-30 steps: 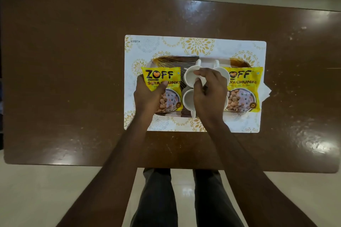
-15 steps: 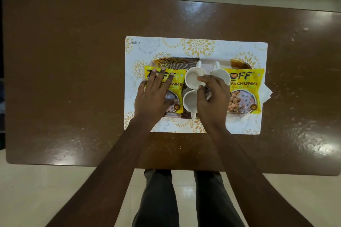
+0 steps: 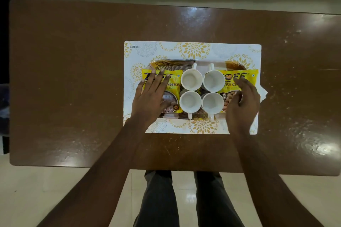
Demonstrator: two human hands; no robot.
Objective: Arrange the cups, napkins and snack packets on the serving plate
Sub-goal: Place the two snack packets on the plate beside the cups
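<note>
While the left hand point(image 3: 151, 97) lies flat on the left snack packet point(image 3: 174, 84), fingers straight and spread and gripping nothing, the right hand point(image 3: 243, 105) sits over the right snack packet point(image 3: 230, 77) at the right of centre. Its fingers are loosely bent and close round nothing; I cannot tell if they touch the foil.

Both packets lie on the ends of the serving plate point(image 3: 173, 61), which runs left to right across the placemat point(image 3: 193, 49) on the brown table point(image 3: 73, 79). Each packet's slightly longer axis runs top to bottom in the frame, printed face up, with the brand name toward the upper edge.

Four white cups stand mouth up in a square between the packets: upper left cup point(image 3: 191, 80), upper right cup point(image 3: 214, 80), lower left cup point(image 3: 190, 101) and lower right cup point(image 3: 212, 103). The upper pair's handles point to the top of the frame and the lower pair's to the bottom.

A white napkin point(image 3: 263, 93) pokes out from under the right packet, past the placemat's right edge. It lies just right of the right hand's fingers and well apart from the left hand. If anything is left to tidy, it is probably this corner, and the right hand is the nearer one for drawing it leftward under the packet.
</note>
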